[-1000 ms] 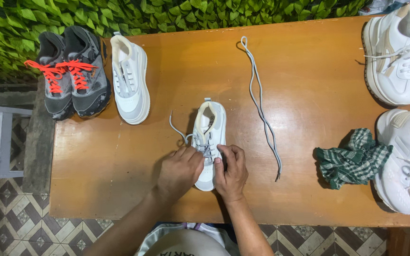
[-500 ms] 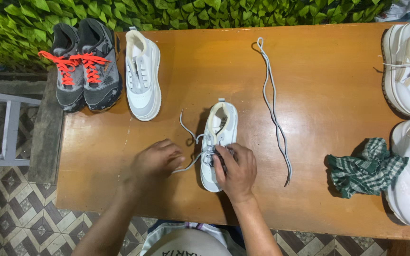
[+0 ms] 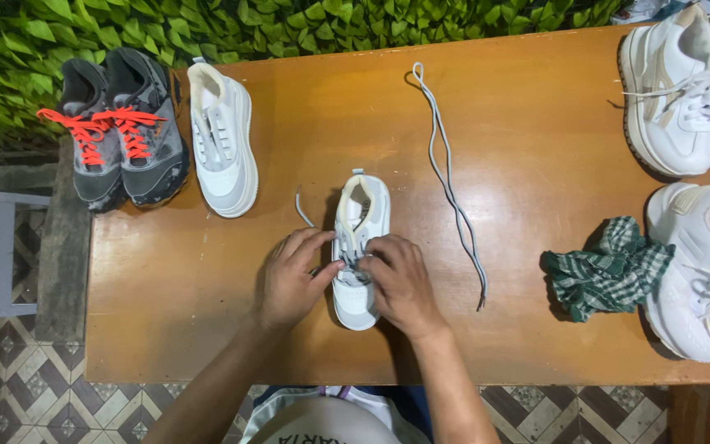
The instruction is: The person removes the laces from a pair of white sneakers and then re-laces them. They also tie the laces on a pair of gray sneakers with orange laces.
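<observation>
A small white sneaker [image 3: 361, 215] lies toe toward me in the middle of the wooden table [image 3: 519, 131]. My left hand [image 3: 289, 275] pinches its grey lace [image 3: 301, 207] at the eyelets on the shoe's left side. A loose end of that lace curls out to the left. My right hand [image 3: 403, 284] rests over the shoe's front right side, fingers closed on the lace at the eyelets. Both hands hide the toe area in part.
A loose grey lace [image 3: 449, 177] lies stretched out to the right of the shoe. Another white sneaker without laces [image 3: 222, 140] and a grey pair with orange laces [image 3: 117, 127] sit at back left. White sneakers [image 3: 675, 90] and a green checked cloth [image 3: 606, 267] are at right.
My left hand, which had pulled the lace out to the left half a second ago, has come back to the shoe's eyelets. The right hand stays on the shoe.
</observation>
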